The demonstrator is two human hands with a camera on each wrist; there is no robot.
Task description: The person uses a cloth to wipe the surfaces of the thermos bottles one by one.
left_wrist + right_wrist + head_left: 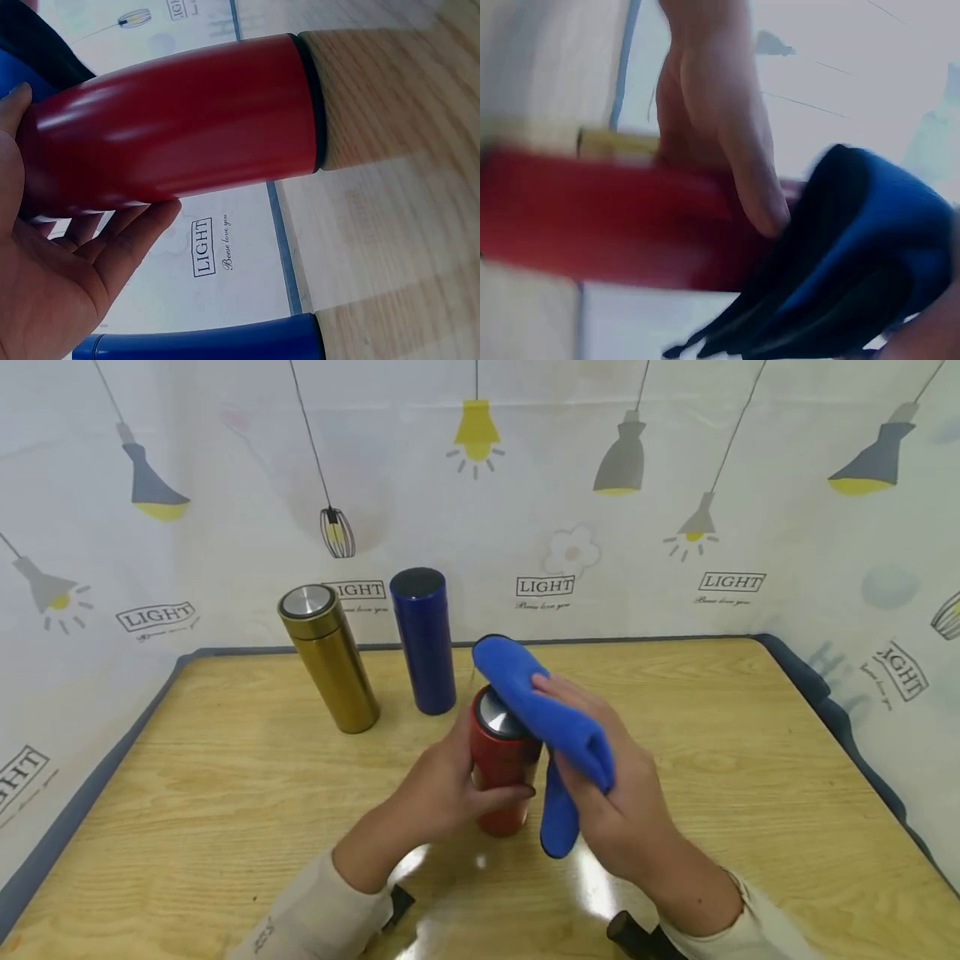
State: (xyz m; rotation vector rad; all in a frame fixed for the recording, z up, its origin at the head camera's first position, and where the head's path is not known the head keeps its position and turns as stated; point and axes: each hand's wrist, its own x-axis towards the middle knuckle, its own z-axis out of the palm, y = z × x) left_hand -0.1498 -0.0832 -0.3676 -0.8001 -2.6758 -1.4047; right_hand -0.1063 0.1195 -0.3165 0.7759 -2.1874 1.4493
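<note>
A red thermos flask (501, 768) with a shiny lid stands upright on the table, its base on the wood in the left wrist view. My left hand (438, 789) grips it from the left, thumb across the front and fingers behind. In the right wrist view the thumb of that left hand (720, 112) lies along the red thermos flask (622, 217). My right hand (618, 785) holds a folded blue cloth (536, 693) against the lid's right edge, and one flap hangs down beside the flask. The right wrist view is blurred.
A gold thermos flask (330, 668) and a dark blue thermos flask (425, 643) stand behind and to the left of the hands. The wooden table (187, 810) ends at a printed backdrop (420, 452) at the back and on both sides.
</note>
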